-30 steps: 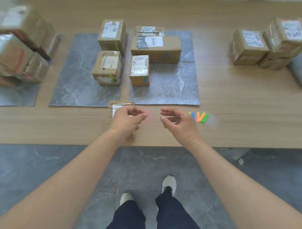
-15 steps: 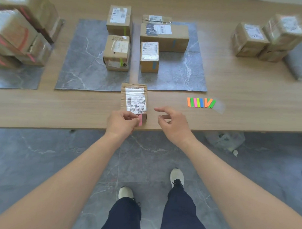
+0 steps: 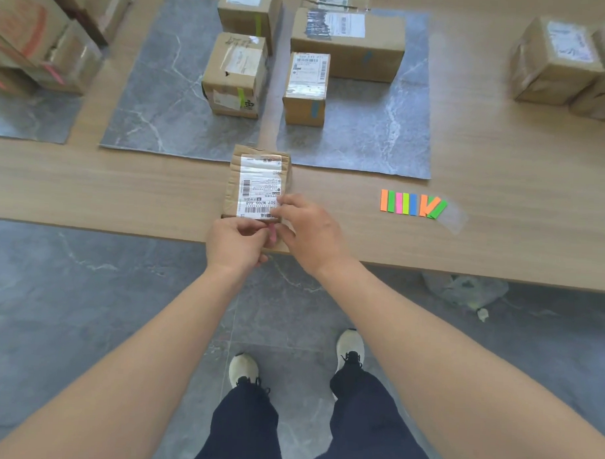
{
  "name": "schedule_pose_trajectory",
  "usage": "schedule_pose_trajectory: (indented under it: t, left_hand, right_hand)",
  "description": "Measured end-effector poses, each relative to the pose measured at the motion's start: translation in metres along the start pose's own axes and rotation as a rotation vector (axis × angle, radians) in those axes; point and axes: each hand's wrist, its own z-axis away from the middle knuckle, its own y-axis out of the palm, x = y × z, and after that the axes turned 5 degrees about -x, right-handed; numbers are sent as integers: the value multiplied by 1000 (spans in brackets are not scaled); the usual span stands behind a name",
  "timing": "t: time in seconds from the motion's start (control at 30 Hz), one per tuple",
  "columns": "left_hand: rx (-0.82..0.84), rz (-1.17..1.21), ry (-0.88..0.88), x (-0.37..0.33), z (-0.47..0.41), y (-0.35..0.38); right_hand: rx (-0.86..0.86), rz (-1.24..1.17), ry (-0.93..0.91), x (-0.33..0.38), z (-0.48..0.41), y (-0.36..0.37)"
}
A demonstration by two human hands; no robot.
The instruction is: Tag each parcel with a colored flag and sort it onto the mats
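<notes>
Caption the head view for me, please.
Left hand pinches a pink flag at the front parcel, which the right hand holds.

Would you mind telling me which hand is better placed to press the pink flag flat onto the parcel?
Probably the right hand: its fingers lie on the parcel beside the pink flag, while the left hand pinches the flag to hold it in place.

- You have soft, even daylight; the table (image 3: 502, 160) reads bright, and the shadows on it are faint.
- Your wide lens bows the table's near edge.
- The stacked boxes (image 3: 33, 38) at the far left corner look smeared; the label (image 3: 259, 186) on the near parcel (image 3: 232, 187) is sharp.
</notes>
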Motion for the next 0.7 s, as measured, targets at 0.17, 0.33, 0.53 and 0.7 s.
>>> schedule_pose_trajectory:
  t: [0.17,0.33,0.53,0.7]
  left_hand:
    - [-33,5,-16,1,2,6]
    - [-38,63,-33,0,2,6]
    - [-31,60,-53,4,-4,5]
    - [-86,-18,-103,17,-13,-10]
  right_hand:
    - [-116,18,-95,-10,-8,13]
    - [-135,76,-185,-17,-16,22]
    - [-175,85,-244,-20,-19,25]
    - [-227,216,-284,-18,-19,29]
